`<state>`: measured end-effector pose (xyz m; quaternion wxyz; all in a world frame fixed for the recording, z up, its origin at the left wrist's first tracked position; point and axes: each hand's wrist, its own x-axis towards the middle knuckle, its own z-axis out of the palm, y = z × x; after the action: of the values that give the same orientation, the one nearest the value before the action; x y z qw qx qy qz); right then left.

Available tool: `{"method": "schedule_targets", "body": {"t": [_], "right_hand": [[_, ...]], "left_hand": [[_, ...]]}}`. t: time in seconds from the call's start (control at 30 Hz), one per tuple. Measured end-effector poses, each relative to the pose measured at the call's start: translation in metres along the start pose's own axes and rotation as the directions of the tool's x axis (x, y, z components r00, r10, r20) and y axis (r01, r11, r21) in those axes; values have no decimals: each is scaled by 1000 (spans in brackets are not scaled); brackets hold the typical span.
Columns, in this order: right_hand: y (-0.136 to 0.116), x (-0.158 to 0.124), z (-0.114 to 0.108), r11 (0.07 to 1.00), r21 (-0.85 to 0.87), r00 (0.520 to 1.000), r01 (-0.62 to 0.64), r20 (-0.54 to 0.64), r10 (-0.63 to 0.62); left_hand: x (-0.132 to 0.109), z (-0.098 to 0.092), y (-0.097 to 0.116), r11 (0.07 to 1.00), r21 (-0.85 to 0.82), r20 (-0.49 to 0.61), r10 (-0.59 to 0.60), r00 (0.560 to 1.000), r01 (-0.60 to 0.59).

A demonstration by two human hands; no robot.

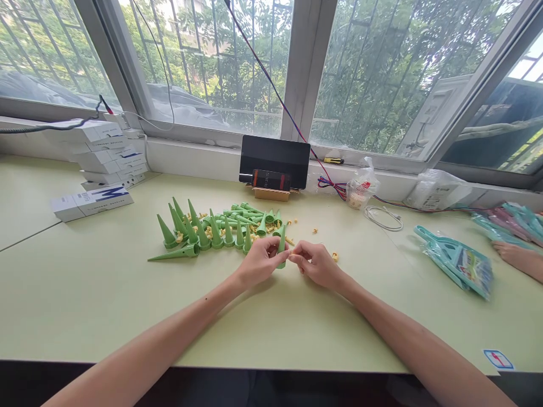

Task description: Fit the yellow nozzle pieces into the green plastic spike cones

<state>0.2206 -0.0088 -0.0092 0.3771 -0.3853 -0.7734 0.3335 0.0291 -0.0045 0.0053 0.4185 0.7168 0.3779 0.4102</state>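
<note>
My left hand [263, 260] is closed around a green plastic cone spike [282, 242], which stands nearly upright with its tip up. Right beside it, my right hand [314, 263] pinches at the cone's side with thumb and forefinger. A small yellow bit shows between those fingertips, too small to make out fully. Just beyond my hands, several green cones [216, 233] stand in a cluster, and more lie in a heap [246, 213] behind. One cone [176, 252] lies on its side at the left. Small yellow plastic pieces [208, 232] are scattered among them, and another yellow piece [335, 256] lies right of my right hand.
A tablet [275, 155] with a phone [271, 180] before it stands by the window. White boxes [93, 202] are stacked at left. A wrapped teal dustpan [458, 260], a white cable [384, 219] and another person's hand [517, 259] are at right.
</note>
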Motion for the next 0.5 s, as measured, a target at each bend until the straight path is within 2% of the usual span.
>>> {"method": "schedule_targets", "body": {"t": [0.33,0.5], "right_hand": [[2,0,0,999,-26,999,21,-26,-22],[-1,1,-1,999,-38,993,32,-112,-36]], "left_hand": [[0,1,3,1000,-12,-29,-5,1000,5],[1,4,8,980,-143,-22,-142,990,138]]}}
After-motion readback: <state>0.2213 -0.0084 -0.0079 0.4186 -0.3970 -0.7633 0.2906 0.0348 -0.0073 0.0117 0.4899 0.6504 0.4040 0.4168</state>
